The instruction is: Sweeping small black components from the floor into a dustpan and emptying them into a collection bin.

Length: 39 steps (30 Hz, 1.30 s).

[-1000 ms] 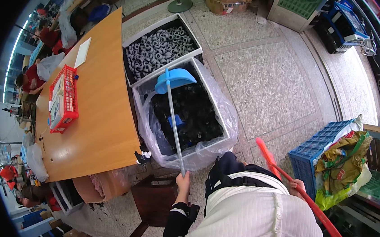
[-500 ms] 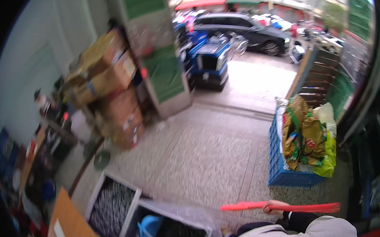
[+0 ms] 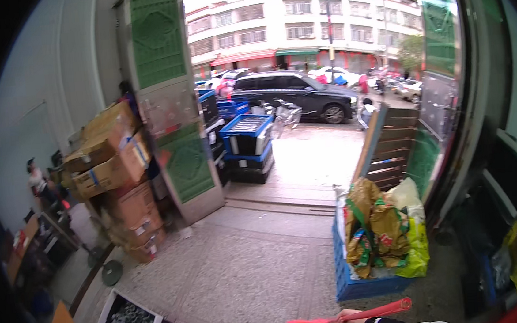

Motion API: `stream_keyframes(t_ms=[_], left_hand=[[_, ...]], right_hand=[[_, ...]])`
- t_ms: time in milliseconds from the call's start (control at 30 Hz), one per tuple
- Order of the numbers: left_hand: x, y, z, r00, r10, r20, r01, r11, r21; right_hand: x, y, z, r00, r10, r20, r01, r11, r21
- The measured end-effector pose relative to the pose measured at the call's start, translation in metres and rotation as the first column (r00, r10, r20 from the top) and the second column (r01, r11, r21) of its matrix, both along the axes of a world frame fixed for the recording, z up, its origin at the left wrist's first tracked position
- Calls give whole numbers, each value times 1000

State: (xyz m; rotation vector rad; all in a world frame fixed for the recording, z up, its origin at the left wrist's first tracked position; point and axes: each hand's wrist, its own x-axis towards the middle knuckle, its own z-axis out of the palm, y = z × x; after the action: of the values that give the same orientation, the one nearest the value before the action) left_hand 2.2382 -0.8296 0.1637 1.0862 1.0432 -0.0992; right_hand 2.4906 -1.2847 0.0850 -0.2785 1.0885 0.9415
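While the right hand [image 3: 349, 318] grips a red stick [image 3: 387, 310], floor [image 3: 230, 262] reaches the doorsill [image 3: 281, 209].

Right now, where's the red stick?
In the head view, the red stick is low, right of centre, gripped in the right hand, just below the blue crate of crumpled bags.

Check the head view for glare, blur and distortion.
Head view: glare whitens the pavement outside; same head view, the doorway frame bows near the right rim; head view again, no heavy blur on the red stick in the right hand.
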Motion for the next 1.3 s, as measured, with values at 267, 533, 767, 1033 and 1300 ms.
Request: stream_keyframes(t_ms=[267,533,767,1033,1300], left_hand=[[-98,-118,3,944,330,19,-328,942,-76],[-194,-311,49,700,708,92,-710,704,-9],[-220,-432,129,666,745,-35,-710,648,277],[-340,-616,117,494,857,-146,-803,514,302],[-451,-804,133,519,827,-214,-500,497,709]], right_hand=[[43,-124,-123,596,511,620,-455,851,-263],[15,-114,80,31,857,514,-415,479,-773],[-21,-83,109,265,836,480,-778,479,-406],[-135,-67,128,68,684,727,-803,470,-367],[-291,-91,180,-276,176,945,-916,248,-314]])
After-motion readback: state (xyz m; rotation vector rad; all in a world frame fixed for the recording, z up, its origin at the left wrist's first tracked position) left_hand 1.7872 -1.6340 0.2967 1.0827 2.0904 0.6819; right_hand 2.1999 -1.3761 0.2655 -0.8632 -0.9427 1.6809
